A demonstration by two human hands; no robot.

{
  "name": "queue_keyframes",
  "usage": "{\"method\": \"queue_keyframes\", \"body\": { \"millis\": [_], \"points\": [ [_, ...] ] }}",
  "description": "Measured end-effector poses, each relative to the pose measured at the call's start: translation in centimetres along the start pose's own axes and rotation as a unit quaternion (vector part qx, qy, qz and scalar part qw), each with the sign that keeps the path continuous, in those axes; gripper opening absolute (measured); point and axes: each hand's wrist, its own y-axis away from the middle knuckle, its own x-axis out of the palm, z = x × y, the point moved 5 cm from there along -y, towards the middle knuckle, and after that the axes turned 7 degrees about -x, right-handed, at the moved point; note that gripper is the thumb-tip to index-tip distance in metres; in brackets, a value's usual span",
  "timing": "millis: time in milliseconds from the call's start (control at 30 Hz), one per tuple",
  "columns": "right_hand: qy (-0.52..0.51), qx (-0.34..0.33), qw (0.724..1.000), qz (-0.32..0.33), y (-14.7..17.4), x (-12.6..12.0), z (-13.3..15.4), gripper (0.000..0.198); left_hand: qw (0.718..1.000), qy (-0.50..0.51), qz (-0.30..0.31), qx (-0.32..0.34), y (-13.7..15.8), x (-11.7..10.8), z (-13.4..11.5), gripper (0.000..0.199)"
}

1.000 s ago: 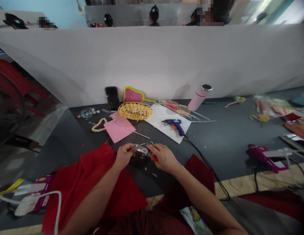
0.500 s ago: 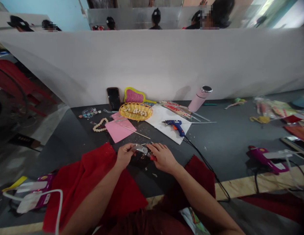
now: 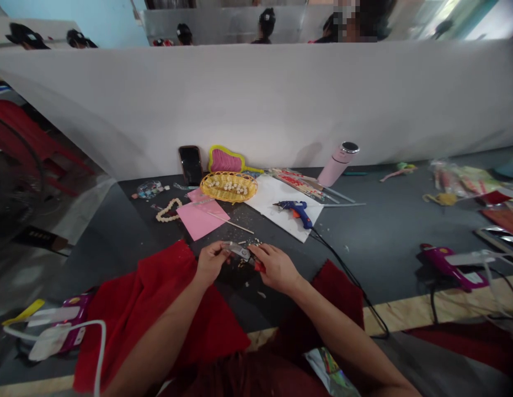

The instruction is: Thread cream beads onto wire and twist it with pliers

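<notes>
My right hand is wrapped around the red handles of a pair of pliers, whose grey metal jaws point left. At the jaw tips my left hand is closed in a pinch; whatever its fingertips hold is too small to make out. Small pale bits are scattered on the dark table under and around the pliers. Just beyond the hands lies a thin wooden stick, partly over a pink paper square. A heart-shaped ring of pale beads lies to the left of the paper.
A yellow basket holds small whitish pieces. A blue glue gun rests on white paper, its cord trailing right. Behind stand a phone and a pink bottle. Red cloth covers the table's left front.
Both hands stay together at the pliers, nearly in the same place. The view has tilted slightly, and no object on the table has visibly moved.
</notes>
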Motion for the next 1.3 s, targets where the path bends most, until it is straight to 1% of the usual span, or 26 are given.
{"method": "queue_keyframes", "body": {
  "millis": [133,300,467,600,733,933,1100,1167,1300],
  "points": [
    [0.009,0.008,1.0,-0.003,-0.15,-0.02,0.11,0.056,0.999,0.028,-0.018,-0.003,0.09,0.09,-0.27,0.013],
    [0.037,0.014,0.999,0.002,-0.26,-0.12,0.08,0.057,0.999,0.008,-0.034,0.003,-0.02,-0.27,0.04,0.012],
    [0.037,0.003,0.999,0.021,-0.24,-0.08,-0.13,0.065,0.999,-0.04,-0.01,0.014,-0.24,-0.56,0.54,0.013],
    [0.024,-0.002,0.999,0.027,-0.17,-0.16,-0.38,0.063,0.999,-0.032,0.007,-0.002,-0.38,-0.56,0.7,0.009],
    [0.006,-0.012,1.0,0.025,-0.07,-0.29,-0.33,0.058,1.0,-0.026,0.011,-0.007,-0.27,-0.37,0.44,0.01],
    [-0.002,-0.003,1.0,0.014,-0.01,-0.01,-0.12,0.056,1.0,-0.003,-0.006,0.001,0.0,-0.03,0.01,0.013],
    [0.015,0.006,1.0,0.004,-0.23,0.02,0.05,0.056,0.998,0.023,-0.056,-0.011,-0.06,-0.42,0.36,0.009],
    [0.023,0.003,1.0,0.008,-0.29,-0.01,0.05,0.059,0.998,0.023,-0.056,-0.011,-0.11,-0.55,0.48,0.009],
    [0.033,-0.003,0.999,0.015,-0.25,-0.16,-0.14,0.062,0.999,0.005,-0.034,-0.015,-0.29,-0.7,0.55,0.007]
  ]
}}
